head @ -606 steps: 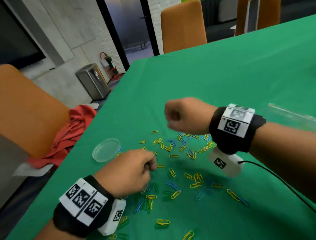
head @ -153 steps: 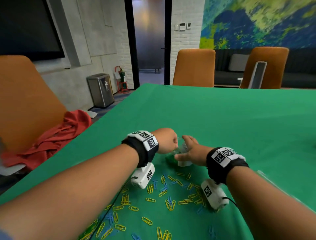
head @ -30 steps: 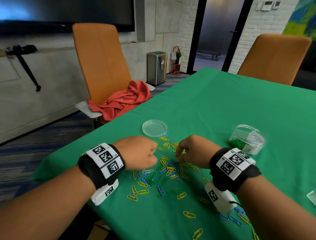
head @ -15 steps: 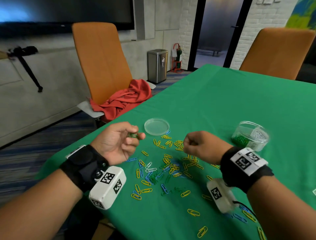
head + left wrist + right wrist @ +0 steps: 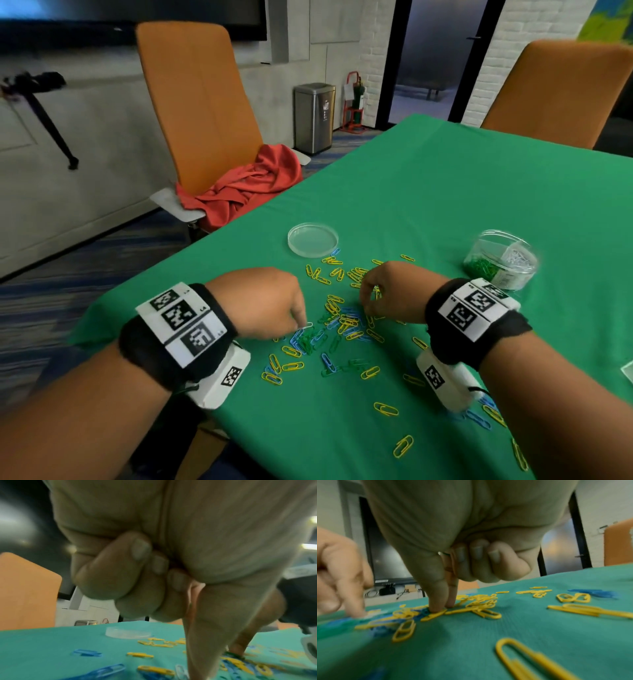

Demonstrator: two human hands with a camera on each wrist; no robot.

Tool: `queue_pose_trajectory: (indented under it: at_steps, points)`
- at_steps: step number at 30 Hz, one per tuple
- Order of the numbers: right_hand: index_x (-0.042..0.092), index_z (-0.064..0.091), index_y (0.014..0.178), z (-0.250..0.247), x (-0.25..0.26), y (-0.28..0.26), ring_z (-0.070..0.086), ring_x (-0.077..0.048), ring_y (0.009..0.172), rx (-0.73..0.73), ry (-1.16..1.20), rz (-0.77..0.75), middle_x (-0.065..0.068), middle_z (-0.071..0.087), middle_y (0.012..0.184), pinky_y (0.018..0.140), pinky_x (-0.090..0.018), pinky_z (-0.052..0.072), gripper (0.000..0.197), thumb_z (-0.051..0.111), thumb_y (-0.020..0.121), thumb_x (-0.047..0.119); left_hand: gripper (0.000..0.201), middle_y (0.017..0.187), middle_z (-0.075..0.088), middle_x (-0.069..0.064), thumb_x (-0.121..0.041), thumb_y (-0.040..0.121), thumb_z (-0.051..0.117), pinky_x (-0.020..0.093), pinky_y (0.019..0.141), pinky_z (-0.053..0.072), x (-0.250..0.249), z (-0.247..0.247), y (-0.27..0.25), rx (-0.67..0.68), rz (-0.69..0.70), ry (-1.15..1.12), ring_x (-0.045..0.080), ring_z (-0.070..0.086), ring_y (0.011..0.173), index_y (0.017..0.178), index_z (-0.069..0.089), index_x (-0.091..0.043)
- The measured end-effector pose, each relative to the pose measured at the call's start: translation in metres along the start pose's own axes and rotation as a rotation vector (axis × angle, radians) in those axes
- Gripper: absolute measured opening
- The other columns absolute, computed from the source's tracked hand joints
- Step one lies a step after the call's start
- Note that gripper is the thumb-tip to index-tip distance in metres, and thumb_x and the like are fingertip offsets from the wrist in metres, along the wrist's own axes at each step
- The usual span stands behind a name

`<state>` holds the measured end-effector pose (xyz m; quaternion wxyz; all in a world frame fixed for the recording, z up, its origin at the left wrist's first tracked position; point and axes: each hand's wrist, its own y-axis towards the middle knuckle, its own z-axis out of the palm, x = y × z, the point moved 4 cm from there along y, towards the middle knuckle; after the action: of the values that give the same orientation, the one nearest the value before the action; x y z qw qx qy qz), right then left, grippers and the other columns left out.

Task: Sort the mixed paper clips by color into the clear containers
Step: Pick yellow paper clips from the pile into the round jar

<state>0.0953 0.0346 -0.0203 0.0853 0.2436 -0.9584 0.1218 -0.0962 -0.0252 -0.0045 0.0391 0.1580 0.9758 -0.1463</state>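
The left hand (image 5: 270, 301), palm-up and raised half a second ago, is now down on the paper clips (image 5: 337, 323) scattered near the tabletop's (image 5: 445, 205) left edge, fingers curled, fingertip on a white clip (image 5: 306, 325). The right hand (image 5: 394, 291) pinches into yellow clips; whether it grips one is unclear. The clear container (image 5: 500, 259) sits beyond the right wrist.

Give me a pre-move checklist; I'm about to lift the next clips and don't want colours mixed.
1. Container upright and open: ok.
2. Colours kept apart inside it: cannot tell; green and pale clips both show inside.
3. Right hand grip on yellow clip: cannot tell; thumb and forefinger tips touch it, and it lies flat on the cloth.
4. Left hand reaching white clip: ok, a fingertip is at it.
5. Place for yellow clips: cannot tell; a shallow clear dish lies beyond the pile.
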Motion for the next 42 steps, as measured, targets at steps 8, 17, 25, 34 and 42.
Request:
queue_pose_trajectory:
  at_steps: [8,17,25,34,42]
  points:
    - [0.025,0.068,0.094,0.005,0.003,0.004,0.055,-0.018,0.079,0.014,-0.097,0.037,0.006,0.057,0.082,0.059,-0.021,0.036,0.016,0.055,0.086,0.02,0.025,0.11,0.072,-0.014,-0.037,0.082,0.068,0.026,0.088,0.051,0.015,-0.01,0.002,-0.125,-0.087,0.027,0.012,0.065,0.102,0.106,0.073,-0.045]
    - [0.037,0.067,0.097,0.008,0.044,0.006,0.058,-0.017,0.084,-0.024,-0.094,-0.167,0.01,0.061,0.087,0.071,-0.026,0.045,0.017,0.064,0.083,0.044,0.044,0.075,0.046,-0.012,-0.056,0.074,0.076,0.025,0.066,0.036,-0.014,0.005,0.001,-0.008,-0.017,0.143,0.012,0.051,0.082,0.113,0.068,-0.038]
    - [0.037,0.067,0.092,0.012,0.055,0.015,0.061,-0.019,0.091,0.012,-0.116,-0.167,0.008,0.065,0.097,0.074,-0.03,0.051,0.013,0.066,0.079,0.036,0.032,0.08,0.05,-0.012,-0.048,0.081,0.073,0.025,0.067,0.035,-0.019,0.003,-0.002,-0.051,0.031,0.143,0.012,0.052,0.081,0.111,0.069,-0.037]
    - [0.026,0.062,0.078,-0.011,0.029,0.006,0.045,-0.001,0.052,-0.169,0.233,-0.151,0.01,0.053,0.062,0.056,-0.019,0.038,0.008,0.065,0.085,0.026,0.028,0.083,0.058,-0.012,-0.047,0.082,0.069,0.024,0.065,0.039,-0.022,0.003,-0.003,-0.068,0.055,0.12,0.014,0.055,0.078,0.107,0.069,-0.034]
    - [0.019,0.065,0.074,-0.064,-0.079,-0.042,0.039,-0.003,0.047,-0.367,0.348,0.097,0.011,0.051,0.052,0.053,-0.023,0.038,0.012,0.068,0.085,0.019,0.013,0.078,0.064,-0.011,-0.031,0.086,0.06,0.025,0.067,0.046,-0.023,0.004,-0.001,-0.038,0.112,0.079,0.013,0.06,0.079,0.094,0.07,-0.027]
